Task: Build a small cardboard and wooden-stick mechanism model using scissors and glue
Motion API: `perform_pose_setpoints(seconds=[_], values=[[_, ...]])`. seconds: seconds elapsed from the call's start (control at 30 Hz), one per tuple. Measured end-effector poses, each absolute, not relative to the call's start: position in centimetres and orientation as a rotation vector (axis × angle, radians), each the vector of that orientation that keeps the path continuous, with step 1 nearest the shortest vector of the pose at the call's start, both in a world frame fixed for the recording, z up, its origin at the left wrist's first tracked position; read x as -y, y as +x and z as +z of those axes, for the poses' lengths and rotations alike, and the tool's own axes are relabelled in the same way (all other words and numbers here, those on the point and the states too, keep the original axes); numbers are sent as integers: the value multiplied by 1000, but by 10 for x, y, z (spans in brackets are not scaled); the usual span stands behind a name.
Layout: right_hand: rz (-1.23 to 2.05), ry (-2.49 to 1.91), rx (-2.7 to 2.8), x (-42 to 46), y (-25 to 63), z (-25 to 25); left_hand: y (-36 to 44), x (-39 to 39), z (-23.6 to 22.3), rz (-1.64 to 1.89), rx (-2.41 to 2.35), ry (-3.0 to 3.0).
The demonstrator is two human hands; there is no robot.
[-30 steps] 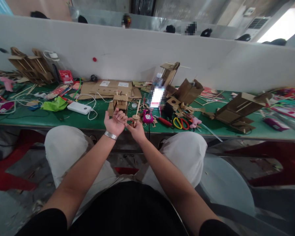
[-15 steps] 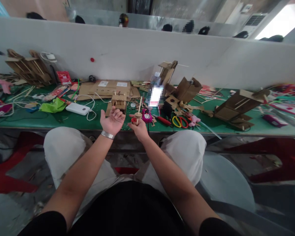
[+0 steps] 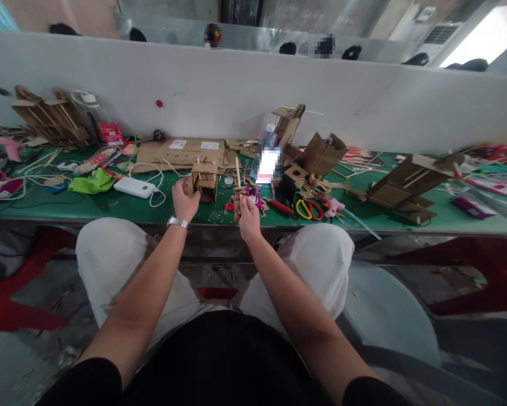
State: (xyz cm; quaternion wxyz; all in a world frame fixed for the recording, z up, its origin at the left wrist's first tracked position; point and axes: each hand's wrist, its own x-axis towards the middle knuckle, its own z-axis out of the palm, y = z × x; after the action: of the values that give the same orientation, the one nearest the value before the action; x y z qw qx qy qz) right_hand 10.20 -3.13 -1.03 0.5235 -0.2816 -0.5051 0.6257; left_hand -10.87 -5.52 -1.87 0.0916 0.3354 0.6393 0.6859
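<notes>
My left hand (image 3: 186, 200) is at the left side of a small cardboard box model (image 3: 207, 179) with thin sticks through its top. Its thumb and fingers close round the model's left edge, partly hiding it. In my right hand (image 3: 247, 217), thumb and fingers pinch a wooden stick (image 3: 238, 172) that stands nearly upright, with a small round cardboard disc low on it. The fingers cover part of the disc. A red cap-like piece (image 3: 229, 207) lies on the green table beside the right hand. Behind that hand is a magenta device (image 3: 253, 197) with a white character face.
Right of my hands lie a red-handled tool (image 3: 282, 207), scissors (image 3: 310, 210) and a pink glue gun (image 3: 333, 207). A bottle (image 3: 270, 135) and a lit phone (image 3: 268, 166) stand behind. Left are a white power bank (image 3: 135, 187) and green cloth (image 3: 91, 180). Cardboard models (image 3: 409, 186) stand farther right.
My left hand has turned from palm-up and open to closing on the cardboard model. My right hand has moved slightly right with the stick and disc, uncovering the red piece on the table.
</notes>
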Motion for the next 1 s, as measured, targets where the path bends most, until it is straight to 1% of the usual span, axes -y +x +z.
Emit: perform_pose_setpoints(seconds=[0.2,0.33,0.63,1.0], values=[[1483,-703,1211,30,105,-14,-107,44,-34,1776,-2098,1247],[1496,-715,1216,29,105,-15,-111,42,-34,1650,-2207,1325],[1439,-745,1237,26,107,-12,-111,63,-12,1474,-2378,1442],[1415,-707,1283,21,113,-7,-102,101,4,1241,-2390,1591]])
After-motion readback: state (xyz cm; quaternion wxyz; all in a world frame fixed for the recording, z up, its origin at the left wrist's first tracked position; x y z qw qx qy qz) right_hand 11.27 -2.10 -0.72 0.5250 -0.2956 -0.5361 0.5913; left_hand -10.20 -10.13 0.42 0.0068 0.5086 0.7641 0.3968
